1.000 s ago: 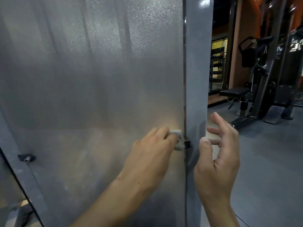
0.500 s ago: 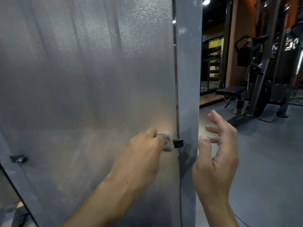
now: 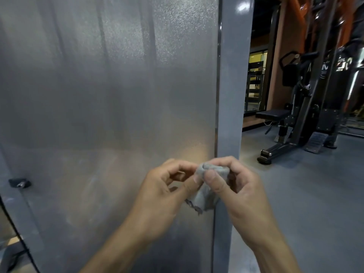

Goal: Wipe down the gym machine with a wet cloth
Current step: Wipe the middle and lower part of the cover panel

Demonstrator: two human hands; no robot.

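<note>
Both hands met in front of the machine's lower panel. The left hand (image 3: 157,192) had its fingers curled and its thumb laid against the near edge of the cloth (image 3: 206,192), pinching it from the left. The right hand (image 3: 236,186) gripped the same cloth from the right, thumb pressed on its front face and fingers curled over the top fold. The cloth was small, grey and bunched between the two hands, its loose frayed corner hanging down below the thumbs. It was held just before the seam where the panel met the upright post; whether it touched the metal could not be told.

The panel (image 3: 98,95) was a broad grey sheet of speckled metal, streaked and hazy, filling most of the view. The upright post (image 3: 232,85), a smoother grey, ran down its right edge. On the panel's left side, low down, sat a small black fastener (image 3: 19,183) with a shiny centre.

Beyond the post, a dark rubber floor (image 3: 305,194) stretched away to the right. Another black exercise machine (image 3: 307,107) with a padded seat (image 3: 272,114) stood well apart on that floor, against an orange-brown wall (image 3: 277,46).
</note>
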